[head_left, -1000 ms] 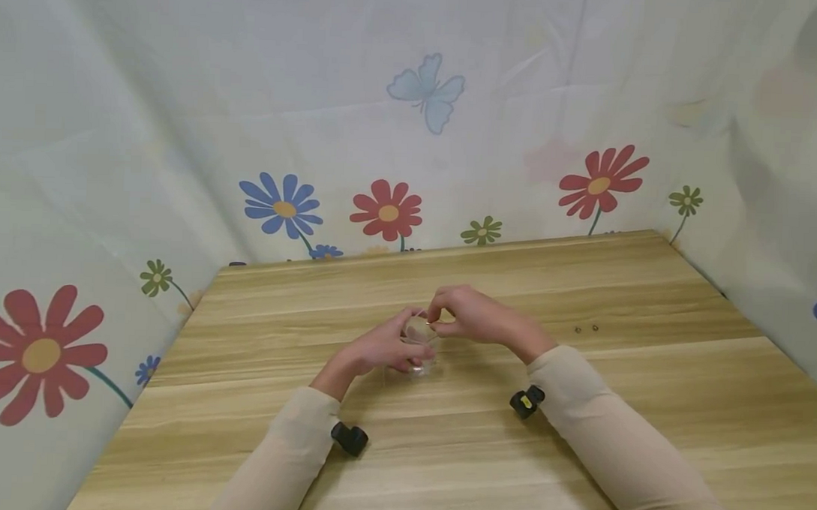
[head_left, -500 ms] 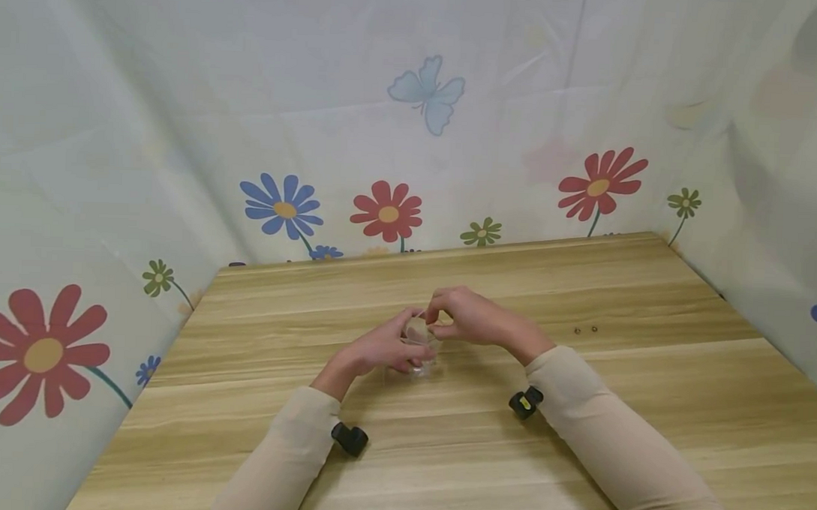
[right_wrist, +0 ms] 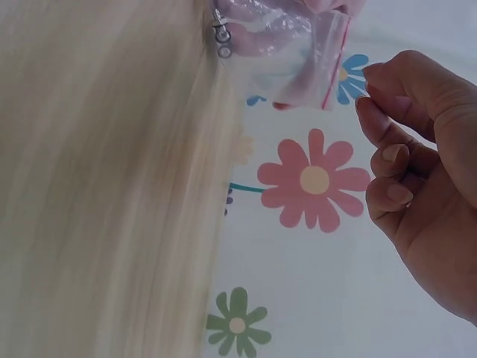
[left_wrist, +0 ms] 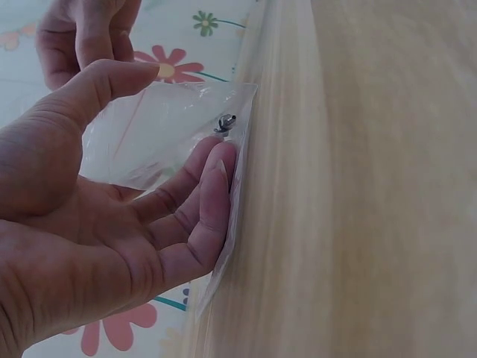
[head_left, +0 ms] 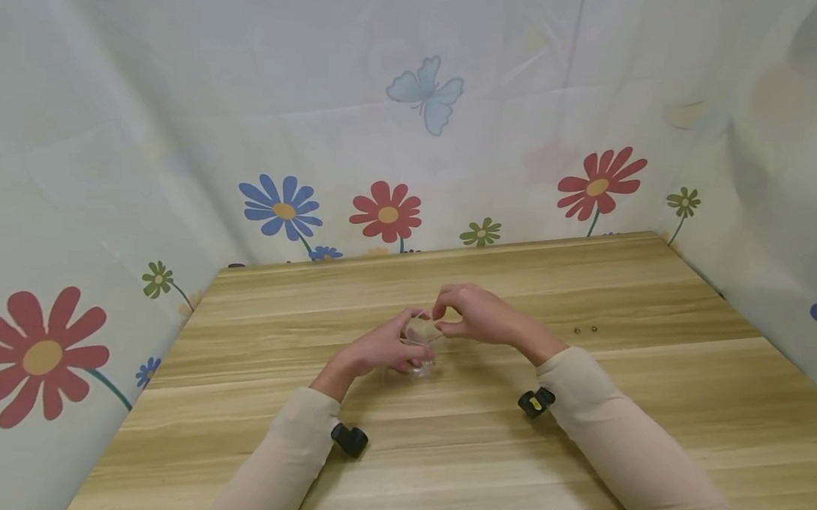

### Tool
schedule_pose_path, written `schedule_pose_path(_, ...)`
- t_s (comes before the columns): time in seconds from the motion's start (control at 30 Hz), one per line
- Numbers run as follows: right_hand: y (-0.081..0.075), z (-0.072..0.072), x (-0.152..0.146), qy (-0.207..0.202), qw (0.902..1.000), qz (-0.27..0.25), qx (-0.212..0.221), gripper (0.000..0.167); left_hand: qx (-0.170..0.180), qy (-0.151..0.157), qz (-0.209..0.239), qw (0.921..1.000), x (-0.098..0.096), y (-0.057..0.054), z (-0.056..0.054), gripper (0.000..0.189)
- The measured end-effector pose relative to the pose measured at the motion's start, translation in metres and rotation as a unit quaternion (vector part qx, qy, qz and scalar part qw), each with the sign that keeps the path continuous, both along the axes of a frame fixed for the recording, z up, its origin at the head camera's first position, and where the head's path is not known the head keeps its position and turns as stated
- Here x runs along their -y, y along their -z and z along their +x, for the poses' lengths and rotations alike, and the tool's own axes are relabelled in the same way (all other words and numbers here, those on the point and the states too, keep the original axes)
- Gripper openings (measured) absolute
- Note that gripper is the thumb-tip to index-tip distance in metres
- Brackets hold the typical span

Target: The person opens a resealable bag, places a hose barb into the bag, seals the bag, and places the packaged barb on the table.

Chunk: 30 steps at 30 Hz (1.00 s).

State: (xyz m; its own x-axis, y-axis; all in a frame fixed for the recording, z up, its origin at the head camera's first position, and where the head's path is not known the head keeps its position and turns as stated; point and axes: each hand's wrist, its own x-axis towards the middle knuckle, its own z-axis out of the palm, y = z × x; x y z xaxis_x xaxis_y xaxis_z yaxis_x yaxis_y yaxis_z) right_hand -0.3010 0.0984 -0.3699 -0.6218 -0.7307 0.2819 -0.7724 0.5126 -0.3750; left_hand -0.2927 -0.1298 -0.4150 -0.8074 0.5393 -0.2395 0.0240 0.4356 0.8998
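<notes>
In the head view my left hand (head_left: 386,346) holds a clear zip bag (head_left: 420,331) upright at the middle of the table. Its fingers curl under the bag while the thumb lies near the mouth, as the left wrist view shows. Small shiny metal pieces (left_wrist: 226,122) sit at the bottom of the bag; in the right wrist view these ring-like pieces (right_wrist: 222,37) show through the plastic, below its red seal line. My right hand (head_left: 479,314) is just right of the bag's mouth, thumb and forefinger slightly apart with nothing visible between them.
Two small metal pieces (head_left: 585,330) lie on the wooden table (head_left: 510,454) to the right of the hands. A flower-printed cloth (head_left: 438,166) rises behind the table and along both sides.
My right hand was at the bag's mouth with a small golden glint at its fingertips; it has drawn back slightly to the right, the glint gone. My left hand and the bag have stayed put.
</notes>
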Motion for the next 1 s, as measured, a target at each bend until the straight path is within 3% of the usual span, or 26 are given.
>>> schedule_pose_path(0.27,-0.011,0.007,-0.028,0.007,0.9993,-0.018,-0.032,0.006,0.003,-0.005,0.001,1.0000,0.000,-0.002,0.000,0.075)
schedule_pose_path(0.53,-0.013,0.014,-0.056,0.044,0.9975,-0.029,-0.048,0.008,-0.005,-0.004,-0.004,1.0000,0.000,-0.002,0.000,0.074)
schedule_pose_path(1.0,-0.007,0.019,-0.107,0.097,0.9933,-0.056,-0.026,0.009,0.004,-0.001,0.003,1.0000,0.000,0.001,0.000,0.075)
